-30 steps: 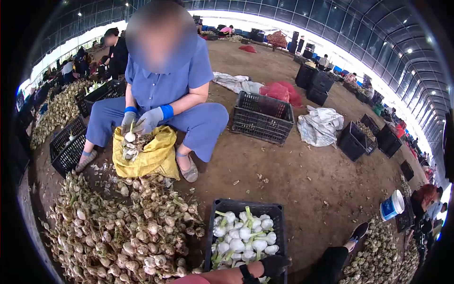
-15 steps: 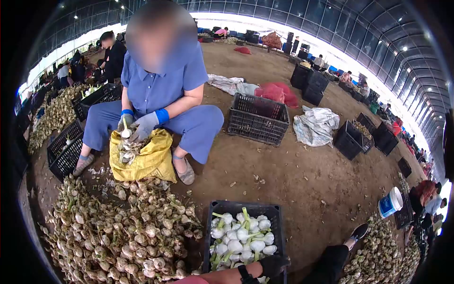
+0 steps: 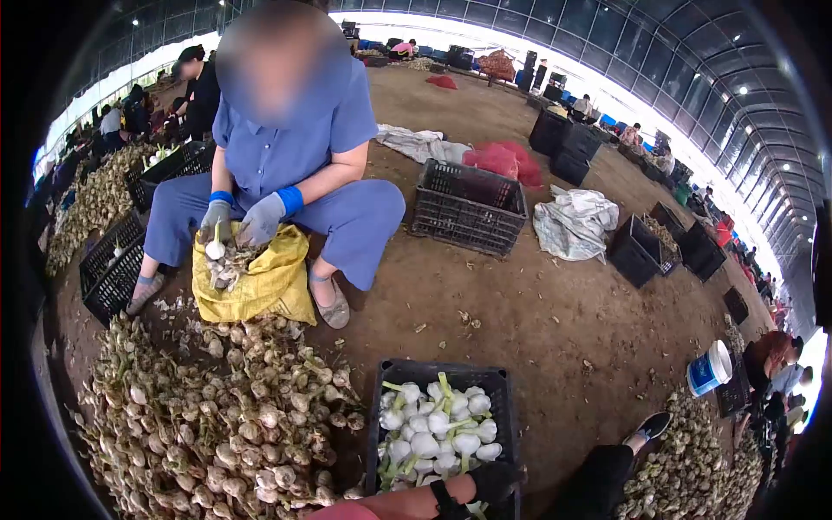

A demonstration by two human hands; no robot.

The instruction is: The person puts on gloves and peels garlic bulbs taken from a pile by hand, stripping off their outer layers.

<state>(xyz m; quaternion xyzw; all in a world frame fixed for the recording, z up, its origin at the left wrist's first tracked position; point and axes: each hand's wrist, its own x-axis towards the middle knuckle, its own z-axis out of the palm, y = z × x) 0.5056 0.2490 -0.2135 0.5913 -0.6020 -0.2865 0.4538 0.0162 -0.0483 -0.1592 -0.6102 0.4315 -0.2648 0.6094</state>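
Note:
My left hand (image 3: 496, 482), in a dark glove with a black band at the wrist, reaches in from the bottom edge and rests by the right rim of a black crate (image 3: 442, 371). Its fingers are too dark and too low in the frame to make out their shape. White garlic bulbs (image 3: 425, 445) with trimmed green stems fill the crate under and behind my forearm. To the crate's left spreads a large heap of unpeeled garlic (image 3: 225, 416). My right hand is out of view.
Opposite sits a person in blue (image 3: 277, 165), their gloved hands holding a bulb over a yellow sack (image 3: 260, 286). An upright black crate (image 3: 468, 212), a white sack (image 3: 576, 224) and a white-and-blue bucket (image 3: 709, 368) stand on the dirt floor. More people work farther off.
The view has shifted slightly, so the scene sits a little farther left. The seated person's hands have moved lower over the yellow sack. My left hand remains at the crate's right side.

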